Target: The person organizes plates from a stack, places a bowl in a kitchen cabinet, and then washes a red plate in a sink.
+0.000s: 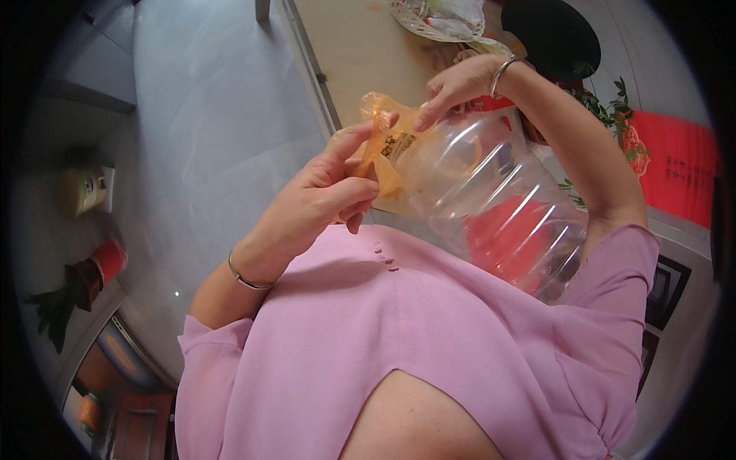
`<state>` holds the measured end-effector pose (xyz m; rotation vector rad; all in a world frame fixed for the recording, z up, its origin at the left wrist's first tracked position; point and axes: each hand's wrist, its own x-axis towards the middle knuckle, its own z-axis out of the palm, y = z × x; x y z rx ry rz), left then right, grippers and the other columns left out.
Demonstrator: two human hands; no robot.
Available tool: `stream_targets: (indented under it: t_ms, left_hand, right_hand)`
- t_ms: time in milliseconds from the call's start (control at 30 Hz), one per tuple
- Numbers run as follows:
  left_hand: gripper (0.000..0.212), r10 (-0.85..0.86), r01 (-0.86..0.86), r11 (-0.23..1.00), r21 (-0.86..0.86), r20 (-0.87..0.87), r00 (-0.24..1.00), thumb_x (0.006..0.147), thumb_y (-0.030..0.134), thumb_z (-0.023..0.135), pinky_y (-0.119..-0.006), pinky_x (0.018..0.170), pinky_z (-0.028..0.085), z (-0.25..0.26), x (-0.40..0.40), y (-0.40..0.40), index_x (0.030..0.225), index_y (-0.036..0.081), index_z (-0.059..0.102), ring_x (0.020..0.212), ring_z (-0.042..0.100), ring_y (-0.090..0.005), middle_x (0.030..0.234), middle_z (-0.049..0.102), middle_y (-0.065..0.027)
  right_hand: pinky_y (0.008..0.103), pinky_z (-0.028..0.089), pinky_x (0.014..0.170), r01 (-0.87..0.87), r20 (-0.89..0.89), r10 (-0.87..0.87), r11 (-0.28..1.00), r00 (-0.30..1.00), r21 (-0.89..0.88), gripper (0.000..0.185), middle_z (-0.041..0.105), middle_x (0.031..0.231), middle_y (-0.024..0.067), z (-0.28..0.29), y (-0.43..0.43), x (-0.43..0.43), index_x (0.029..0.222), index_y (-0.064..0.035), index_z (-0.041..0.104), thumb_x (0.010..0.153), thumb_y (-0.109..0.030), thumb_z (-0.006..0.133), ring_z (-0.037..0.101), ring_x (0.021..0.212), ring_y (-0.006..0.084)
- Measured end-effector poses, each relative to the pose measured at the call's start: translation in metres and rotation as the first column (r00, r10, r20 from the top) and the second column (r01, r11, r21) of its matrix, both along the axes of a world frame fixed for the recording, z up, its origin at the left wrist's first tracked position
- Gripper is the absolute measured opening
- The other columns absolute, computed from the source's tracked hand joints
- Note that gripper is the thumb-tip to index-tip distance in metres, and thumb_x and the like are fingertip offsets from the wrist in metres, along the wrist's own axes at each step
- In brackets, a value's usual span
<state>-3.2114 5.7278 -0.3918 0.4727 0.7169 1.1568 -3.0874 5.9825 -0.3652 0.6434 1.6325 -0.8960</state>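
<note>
A thin orange plastic bag [392,181] is stretched between my hands, with small brownish granules [398,145] in it. My left hand [339,178] grips the bag's left edge between fingers and thumb. My right hand [460,92] pinches its upper right edge. A large clear ribbed plastic bottle [489,190] lies tilted beneath my right forearm, its narrower end at the bag and its wide end by my right sleeve. Red shows through its side. Whether the granules are inside the bottle's neck, I cannot tell.
Beyond my hands is a pale tabletop [351,52] with a white woven basket [437,29] of plastic-wrapped items. A dark round stool seat [551,37], a leafy plant [604,109] and a red sheet bearing writing [678,167] are at right. A potted plant [83,284] stands far left.
</note>
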Motion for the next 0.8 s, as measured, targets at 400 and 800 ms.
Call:
stream_targets:
  t_ms: [400, 800]
  left_hand:
    - [0.062, 0.034, -0.035, 0.999, 0.033, 0.013, 0.999, 0.084, 0.002, 0.047, -0.019, 0.048, 0.039, -0.001, 0.005, -0.001, 0.142, 0.012, 0.030, 0.051, 0.033, -0.0032, 0.068, 0.038, 0.0024]
    - [0.060, 0.056, -0.056, 0.998, 0.010, 0.032, 0.998, 0.084, 0.005, 0.047, -0.019, 0.048, 0.039, -0.009, -0.004, -0.013, 0.142, 0.016, 0.032, 0.051, 0.036, -0.0042, 0.065, 0.040, 0.0033]
  right_hand:
    - [0.0306, 0.035, 0.049, -0.326, 0.253, 0.296, 0.942, 0.921, 0.083, 0.058, 0.041, 0.051, 0.0017, 0.072, -0.028, -0.069, 0.053, -0.0084, 0.052, 0.078, -0.061, 0.057, 0.042, 0.049, 0.0180]
    - [0.0311, 0.035, 0.042, -0.611, 0.268, 0.551, 0.734, 0.791, 0.295, 0.064, 0.038, 0.039, 0.0013, 0.075, -0.067, -0.066, 0.041, -0.0056, 0.049, 0.079, -0.056, 0.056, 0.039, 0.039, 0.0159]
